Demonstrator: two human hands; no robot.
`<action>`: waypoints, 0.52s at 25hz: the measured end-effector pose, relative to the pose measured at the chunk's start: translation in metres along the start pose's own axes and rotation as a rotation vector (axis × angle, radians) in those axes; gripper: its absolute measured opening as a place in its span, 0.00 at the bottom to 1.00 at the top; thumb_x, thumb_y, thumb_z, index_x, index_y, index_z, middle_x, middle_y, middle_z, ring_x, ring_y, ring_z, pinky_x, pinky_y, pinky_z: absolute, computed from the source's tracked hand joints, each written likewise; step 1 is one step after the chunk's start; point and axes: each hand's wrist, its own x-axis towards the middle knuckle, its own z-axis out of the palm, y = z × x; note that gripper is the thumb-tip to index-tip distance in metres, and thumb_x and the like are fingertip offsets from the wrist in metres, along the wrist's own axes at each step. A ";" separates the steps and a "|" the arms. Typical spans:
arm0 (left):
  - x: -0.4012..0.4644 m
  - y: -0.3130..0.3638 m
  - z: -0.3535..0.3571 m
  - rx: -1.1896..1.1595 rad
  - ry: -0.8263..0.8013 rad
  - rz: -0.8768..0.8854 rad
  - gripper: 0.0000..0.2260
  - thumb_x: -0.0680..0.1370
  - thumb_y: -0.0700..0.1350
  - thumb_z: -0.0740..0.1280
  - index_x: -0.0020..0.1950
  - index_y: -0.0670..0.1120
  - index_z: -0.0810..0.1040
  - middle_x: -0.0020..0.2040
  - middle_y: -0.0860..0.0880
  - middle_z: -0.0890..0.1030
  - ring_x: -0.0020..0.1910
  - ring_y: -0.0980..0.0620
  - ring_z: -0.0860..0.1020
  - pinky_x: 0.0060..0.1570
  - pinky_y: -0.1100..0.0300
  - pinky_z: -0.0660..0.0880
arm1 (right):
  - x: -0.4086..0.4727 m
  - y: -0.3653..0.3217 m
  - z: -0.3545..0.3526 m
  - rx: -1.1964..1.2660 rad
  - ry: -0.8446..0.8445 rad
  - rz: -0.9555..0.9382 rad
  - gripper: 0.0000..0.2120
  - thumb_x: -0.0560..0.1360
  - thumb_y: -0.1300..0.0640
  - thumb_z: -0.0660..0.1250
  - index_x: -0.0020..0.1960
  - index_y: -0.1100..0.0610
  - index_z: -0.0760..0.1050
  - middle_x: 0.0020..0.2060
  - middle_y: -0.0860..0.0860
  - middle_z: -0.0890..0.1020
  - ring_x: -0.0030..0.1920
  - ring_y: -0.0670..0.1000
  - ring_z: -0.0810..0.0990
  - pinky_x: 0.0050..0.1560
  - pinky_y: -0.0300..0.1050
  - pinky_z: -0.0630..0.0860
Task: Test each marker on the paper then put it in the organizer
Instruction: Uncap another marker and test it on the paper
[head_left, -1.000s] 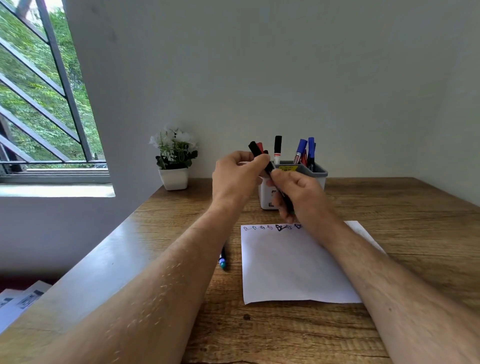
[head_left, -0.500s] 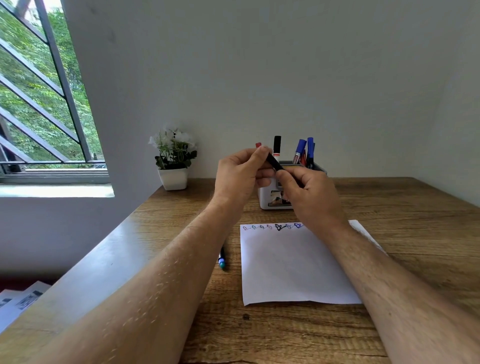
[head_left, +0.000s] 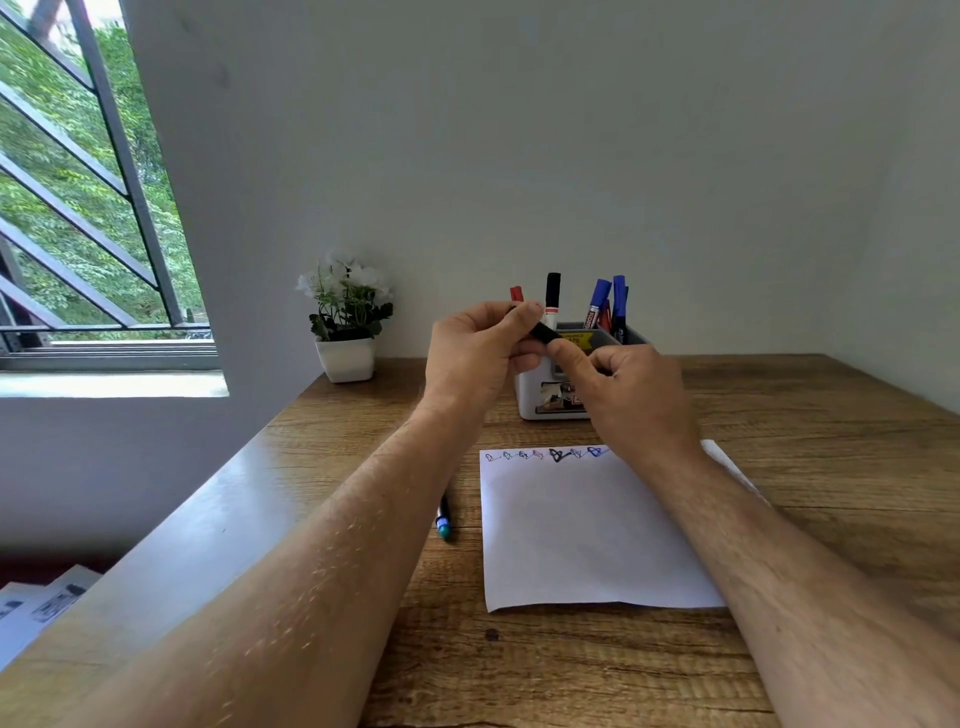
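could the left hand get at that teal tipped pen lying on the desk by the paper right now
Probably not at once. The left hand is raised near the white and grey organizer, gripping the black marker together with the right hand. The teal-tipped pen lies under the left forearm, with nothing on it; freeing the hand should allow it.

Home study corner: wooden desk (head_left: 805, 415), barred window (head_left: 93, 208), potted plant (head_left: 347, 322), marker organizer (head_left: 540, 400).

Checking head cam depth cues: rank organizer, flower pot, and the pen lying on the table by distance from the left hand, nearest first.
From the left hand:
1. organizer, just right of it and partly behind both hands.
2. flower pot, off to its left by the wall.
3. pen, lying on the table left of the paper, under the left forearm and closer to the camera.
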 end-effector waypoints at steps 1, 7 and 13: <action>0.001 0.000 -0.001 -0.012 0.041 0.018 0.07 0.77 0.43 0.71 0.51 0.41 0.83 0.43 0.43 0.86 0.38 0.52 0.84 0.40 0.61 0.82 | -0.001 0.001 0.001 -0.024 -0.011 0.017 0.23 0.77 0.37 0.62 0.33 0.53 0.77 0.26 0.45 0.76 0.26 0.41 0.73 0.27 0.33 0.63; 0.009 0.009 -0.010 -0.400 0.080 -0.116 0.09 0.82 0.36 0.62 0.61 0.38 0.76 0.49 0.41 0.84 0.46 0.49 0.85 0.48 0.57 0.83 | 0.002 0.004 0.002 0.242 0.072 0.062 0.16 0.82 0.52 0.59 0.40 0.54 0.80 0.28 0.45 0.76 0.31 0.42 0.74 0.34 0.38 0.67; 0.005 0.006 -0.002 -0.226 -0.012 -0.132 0.17 0.80 0.30 0.54 0.61 0.41 0.77 0.40 0.46 0.79 0.35 0.53 0.78 0.38 0.60 0.79 | 0.002 0.005 0.003 0.316 0.131 0.003 0.16 0.83 0.53 0.58 0.47 0.57 0.81 0.29 0.43 0.75 0.32 0.42 0.73 0.35 0.39 0.68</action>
